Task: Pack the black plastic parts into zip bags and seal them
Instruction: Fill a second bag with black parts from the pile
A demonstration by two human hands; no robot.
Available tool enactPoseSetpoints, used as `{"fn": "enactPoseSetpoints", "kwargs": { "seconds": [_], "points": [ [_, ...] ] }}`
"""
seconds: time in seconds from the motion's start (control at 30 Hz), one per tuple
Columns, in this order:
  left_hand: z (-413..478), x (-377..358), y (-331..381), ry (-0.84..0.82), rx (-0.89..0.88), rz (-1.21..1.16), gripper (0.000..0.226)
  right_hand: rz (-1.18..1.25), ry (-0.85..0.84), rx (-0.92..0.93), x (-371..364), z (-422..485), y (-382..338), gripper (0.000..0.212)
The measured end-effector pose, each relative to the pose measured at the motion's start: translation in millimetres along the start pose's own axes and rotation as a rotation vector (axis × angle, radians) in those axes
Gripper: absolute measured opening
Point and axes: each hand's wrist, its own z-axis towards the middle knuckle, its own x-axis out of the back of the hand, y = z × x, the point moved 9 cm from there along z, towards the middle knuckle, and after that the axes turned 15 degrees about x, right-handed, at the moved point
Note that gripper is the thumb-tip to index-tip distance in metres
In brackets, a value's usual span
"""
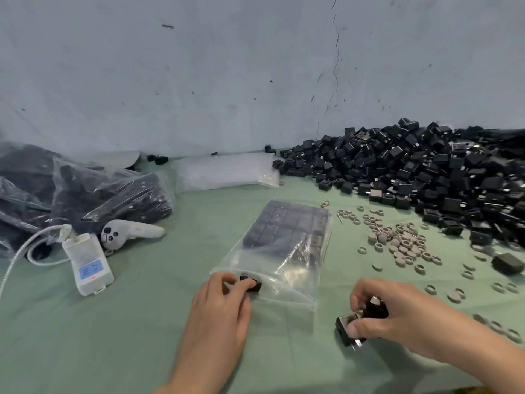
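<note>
Item 1: clear plastic zip bag [295,268], flat on the green cloth-covered table [113,336], centre. We note rows of black plastic parts packed in its far half; the mouth faces us, unsealed.
Item 2: left hand [221,305], fingers curled, pinching one small black plastic part [252,283] at the bag's mouth.
Item 3: right hand [397,317], just right of the bag, fingers curled round two further black parts [347,329]; the lower one touches the cloth.
Item 4: large heap of loose black plastic parts [426,172], far right, against the wall.
Item 5: scattered grey rings and discs [403,243], between heap and bag.
Item 6: filled clear bags [85,191], far left; stack of empty clear bags [227,172] behind.
Item 7: white power strip [88,263] and white handheld controller [130,231], left.
</note>
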Motion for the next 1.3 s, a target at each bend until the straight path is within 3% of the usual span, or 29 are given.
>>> {"fn": "enactPoseSetpoints", "kwargs": {
  "seconds": [0.17, 0.37, 0.63, 0.77, 0.9, 1.03, 1.13, 1.23, 1.3],
  "points": [
    [-1.6, -8.2, 12.5, 0.004, -0.048, 0.197, 0.038, -0.215, -0.092, -0.051, -6.9, -0.2, -2.1, 0.034],
    [3.6, -17.0, 12.5, -0.082, -0.005, 0.301, 0.043, -0.224, -0.058, -0.078, -8.3, 1.6, 2.7, 0.033],
    [0.7, -27.8, 33.8, -0.216, -0.131, 0.227, 0.039, -0.282, 0.154, -0.149, 6.2, 17.3, 15.9, 0.028],
    [4.3, -27.5, 26.5, -0.231, -0.070, 0.268, 0.040, -0.335, 0.214, -0.144, 10.9, 26.2, 18.9, 0.029],
    [8.1, -31.1, 22.1, -0.258, -0.003, 0.339, 0.047, -0.322, 0.170, -0.135, 10.4, 30.5, 22.6, 0.029],
    [10.4, -35.9, 33.1, -0.261, -0.057, 0.247, 0.040, -0.325, 0.104, -0.129, 9.3, 31.5, 23.7, 0.031],
    [10.9, -48.3, 29.6, -0.330, -0.056, 0.250, 0.059, -0.278, 0.101, -0.114, 8.4, 33.8, 24.5, 0.026],
    [16.3, -51.5, 21.9, -0.359, 0.002, 0.281, 0.078, -0.238, 0.106, -0.134, 9.4, 35.6, 26.2, 0.033],
    [19.3, -53.2, 18.6, -0.369, 0.022, 0.298, 0.079, -0.232, 0.096, -0.149, 10.1, 38.1, 28.4, 0.034]
  ]
}}
